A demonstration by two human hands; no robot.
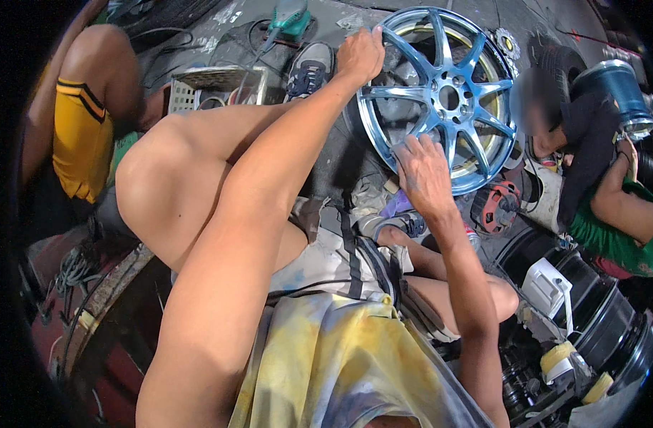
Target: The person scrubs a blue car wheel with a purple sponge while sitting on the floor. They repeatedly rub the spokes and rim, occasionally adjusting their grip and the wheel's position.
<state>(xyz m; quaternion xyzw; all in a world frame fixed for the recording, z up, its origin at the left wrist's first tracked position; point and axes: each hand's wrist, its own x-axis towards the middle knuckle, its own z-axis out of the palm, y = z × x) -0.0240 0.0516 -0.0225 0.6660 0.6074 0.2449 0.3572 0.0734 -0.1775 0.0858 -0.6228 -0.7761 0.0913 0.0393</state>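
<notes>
A blue, metallic multi-spoke wheel rim stands before me, its face toward me and bare metal showing along parts of the spokes. My left hand grips its outer lip at the upper left. Lower down, my right hand presses bent fingers against a spoke near the lip. Whatever those fingers may hold is hidden beneath them. Just below that hand, a bit of purple cloth lies near my shoe.
A white plastic crate and a green power tool are on the floor at the left and far side. Another person in green sits at right, near black rims. A person in yellow shorts is at left.
</notes>
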